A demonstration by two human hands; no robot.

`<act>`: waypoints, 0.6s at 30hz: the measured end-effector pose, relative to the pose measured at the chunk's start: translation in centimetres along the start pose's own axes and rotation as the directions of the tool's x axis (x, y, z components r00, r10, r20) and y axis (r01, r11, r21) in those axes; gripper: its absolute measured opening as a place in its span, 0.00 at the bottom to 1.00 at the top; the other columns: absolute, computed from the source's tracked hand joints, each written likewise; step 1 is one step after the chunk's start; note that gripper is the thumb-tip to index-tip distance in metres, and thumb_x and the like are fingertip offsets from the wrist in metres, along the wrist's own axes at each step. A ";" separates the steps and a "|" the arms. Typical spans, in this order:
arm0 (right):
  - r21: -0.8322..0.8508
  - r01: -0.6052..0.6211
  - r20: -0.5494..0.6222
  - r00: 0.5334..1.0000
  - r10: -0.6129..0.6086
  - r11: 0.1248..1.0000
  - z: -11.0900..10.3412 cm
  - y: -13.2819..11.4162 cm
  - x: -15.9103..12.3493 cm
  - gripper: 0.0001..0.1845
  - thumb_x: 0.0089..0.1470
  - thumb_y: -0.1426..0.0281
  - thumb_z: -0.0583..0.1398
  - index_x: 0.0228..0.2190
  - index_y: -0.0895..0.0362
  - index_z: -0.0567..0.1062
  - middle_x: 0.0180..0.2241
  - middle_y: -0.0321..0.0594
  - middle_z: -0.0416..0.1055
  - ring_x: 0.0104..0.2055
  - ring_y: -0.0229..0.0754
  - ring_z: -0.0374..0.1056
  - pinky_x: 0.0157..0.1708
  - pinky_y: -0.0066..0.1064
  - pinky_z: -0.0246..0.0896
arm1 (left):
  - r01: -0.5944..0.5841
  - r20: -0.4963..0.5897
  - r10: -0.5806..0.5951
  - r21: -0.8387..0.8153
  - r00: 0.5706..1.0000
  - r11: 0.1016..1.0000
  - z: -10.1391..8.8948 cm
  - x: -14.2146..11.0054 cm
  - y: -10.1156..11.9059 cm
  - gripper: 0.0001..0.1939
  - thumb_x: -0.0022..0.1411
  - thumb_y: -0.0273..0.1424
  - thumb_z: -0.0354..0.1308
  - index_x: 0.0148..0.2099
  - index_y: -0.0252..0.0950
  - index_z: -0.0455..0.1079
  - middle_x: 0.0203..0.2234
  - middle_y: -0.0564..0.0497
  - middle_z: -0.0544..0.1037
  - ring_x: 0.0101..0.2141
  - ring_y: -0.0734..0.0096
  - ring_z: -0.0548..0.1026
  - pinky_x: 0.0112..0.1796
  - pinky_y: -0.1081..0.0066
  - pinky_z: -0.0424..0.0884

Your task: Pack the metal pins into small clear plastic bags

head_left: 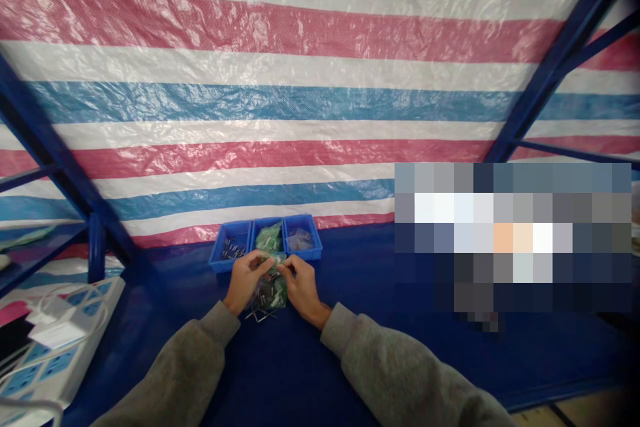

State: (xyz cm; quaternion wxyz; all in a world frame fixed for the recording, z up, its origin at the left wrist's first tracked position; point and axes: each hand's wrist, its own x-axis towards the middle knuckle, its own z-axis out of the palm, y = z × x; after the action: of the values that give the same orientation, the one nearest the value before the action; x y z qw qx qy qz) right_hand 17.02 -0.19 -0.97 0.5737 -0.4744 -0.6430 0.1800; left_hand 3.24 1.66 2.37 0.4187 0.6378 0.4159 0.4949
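Note:
My left hand (245,280) and my right hand (301,285) meet over a small clear plastic bag (273,283) with green printing and small dark metal parts inside. Both hands are closed, pinching the bag's top edge between thumb and fingers. The bag rests on the blue table surface (310,373), with a few thin metal pins (260,313) lying just below it. Right behind the hands stand three small blue bins: the left bin (231,248) holds dark metal pins, the middle bin (269,235) green bags, the right bin (301,239) a clear bag.
A white power strip (55,353) with plugged-in adapters lies at the lower left. Blue metal frame posts (95,247) rise left and right. A striped red, white and blue tarp (300,80) forms the back wall. A blurred-out patch covers the right middle.

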 end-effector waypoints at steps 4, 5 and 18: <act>0.007 0.061 0.036 0.997 -0.061 0.998 -0.1 -0.4 -0.4 0.11 0.55 0.69 0.55 0.23 0.57 0.69 0.23 0.34 0.67 0.26 0.36 0.62 0.30 0.26 0.55 | -0.004 -0.088 0.006 0.028 0.996 1.000 -0.3 -0.6 0.0 0.11 0.48 0.35 0.62 0.26 0.31 0.68 0.18 0.54 0.71 0.20 0.76 0.68 0.23 0.76 0.65; 0.014 0.082 0.048 0.995 -0.083 0.997 -0.2 -0.6 -0.6 0.10 0.56 0.69 0.55 0.25 0.57 0.70 0.24 0.35 0.68 0.27 0.37 0.62 0.32 0.27 0.55 | -0.002 -0.102 0.005 0.028 0.995 1.000 -0.4 -0.8 0.0 0.12 0.48 0.35 0.62 0.25 0.31 0.68 0.17 0.55 0.70 0.20 0.76 0.68 0.22 0.76 0.65; 0.094 0.235 0.023 0.971 -0.238 0.967 -0.4 -0.9 -0.8 0.11 0.55 0.73 0.55 0.40 0.54 0.73 0.43 0.43 0.62 0.41 0.40 0.64 0.43 0.32 0.60 | 0.139 0.007 -0.139 -0.154 0.990 0.978 -1.3 -1.5 -0.2 0.26 0.51 0.39 0.61 0.50 0.36 0.58 0.16 0.61 0.67 0.11 0.80 0.63 0.13 0.79 0.60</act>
State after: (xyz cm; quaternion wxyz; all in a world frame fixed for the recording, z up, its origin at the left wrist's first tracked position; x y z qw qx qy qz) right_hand 16.97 -1.45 -0.61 0.6008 -0.3644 -0.6961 0.1474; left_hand 1.74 0.46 1.93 0.4996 0.5720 0.4206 0.4963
